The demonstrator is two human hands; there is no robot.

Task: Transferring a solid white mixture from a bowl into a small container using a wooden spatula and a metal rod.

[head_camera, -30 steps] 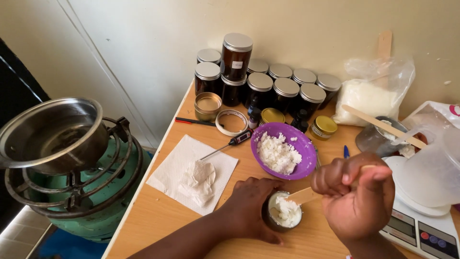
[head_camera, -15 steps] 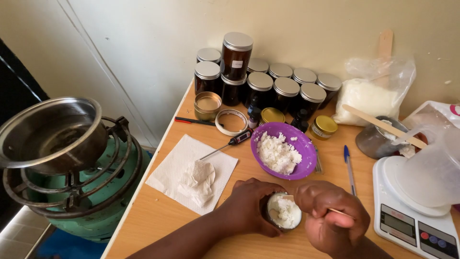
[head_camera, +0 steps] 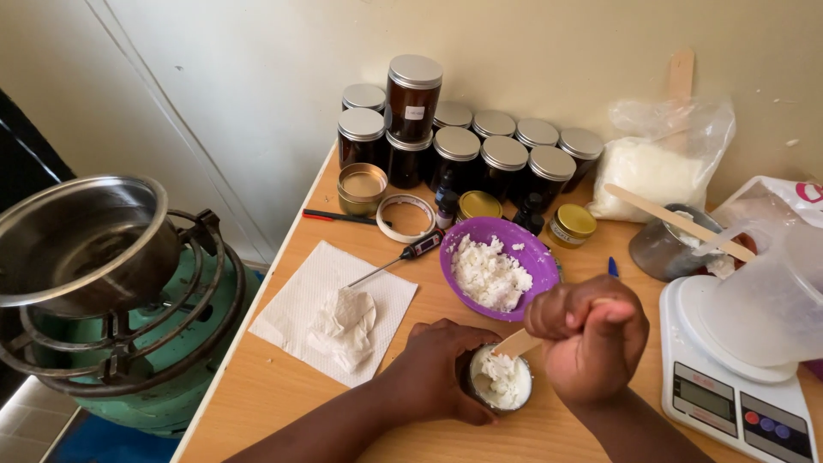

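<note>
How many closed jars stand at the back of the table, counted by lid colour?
Silver-lidded jars: 11 (one stacked on another)
Gold-lidded jars: 2
Total: 13

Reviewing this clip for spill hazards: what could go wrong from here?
1. The small jar looks heaped with white substance; the wooden stick in the right hand may push some over the rim.
2. Only the left hand steadies it; a slip may tip it.
3. The purple bowl sits close behind and may get knocked.
</note>
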